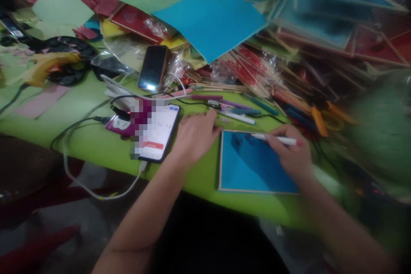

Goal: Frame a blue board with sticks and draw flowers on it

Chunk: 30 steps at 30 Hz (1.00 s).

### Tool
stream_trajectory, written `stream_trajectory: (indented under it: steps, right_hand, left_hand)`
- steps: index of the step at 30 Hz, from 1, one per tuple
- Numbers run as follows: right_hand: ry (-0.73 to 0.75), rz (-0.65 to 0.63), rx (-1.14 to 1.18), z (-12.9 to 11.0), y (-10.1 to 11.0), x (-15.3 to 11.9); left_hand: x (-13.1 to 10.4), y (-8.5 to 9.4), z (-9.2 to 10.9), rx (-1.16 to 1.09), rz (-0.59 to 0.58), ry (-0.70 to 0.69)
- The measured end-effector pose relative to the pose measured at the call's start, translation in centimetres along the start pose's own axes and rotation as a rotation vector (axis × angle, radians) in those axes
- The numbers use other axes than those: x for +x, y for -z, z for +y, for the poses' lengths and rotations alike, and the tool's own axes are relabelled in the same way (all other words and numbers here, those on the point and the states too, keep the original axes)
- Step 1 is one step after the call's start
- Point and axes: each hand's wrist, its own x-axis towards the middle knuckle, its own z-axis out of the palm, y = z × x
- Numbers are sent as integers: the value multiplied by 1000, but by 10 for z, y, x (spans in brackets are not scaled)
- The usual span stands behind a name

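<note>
My right hand (293,150) grips a white marker (281,138) with a reddish end, its tip against the upper part of a blue sheet (237,175). Thin pale wooden strips edge this sheet, and small dark marks (238,140) show near its top. My left hand (197,135) lies on the green table with fingers stretched forward, holding nothing. Its fingertips are at the sheet's upper left corner; whether they touch it I cannot tell. Beside that hand lies a phone with a lit screen (162,137), and several pens (237,117) lie beyond the fingers.
A purple power strip (123,125) with cables stands left of the phone. Farther back are a second phone (153,67), a large blue paper (212,21), wooden sticks (248,68) and a yellow glue gun (49,65). Orange-handled scissors (334,119) and a green rounded object (383,132) are at right.
</note>
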Motion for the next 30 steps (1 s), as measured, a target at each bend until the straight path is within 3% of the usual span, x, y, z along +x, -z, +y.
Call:
stream_trajectory:
  steps: [8, 30]
  right_hand:
    - [-22, 24, 27, -2, 0, -1]
    - [-2, -65, 2, -4, -2, -1]
  left_hand:
    - [0, 1, 1, 5, -2, -7]
    - [1, 1, 0, -1, -20, 4]
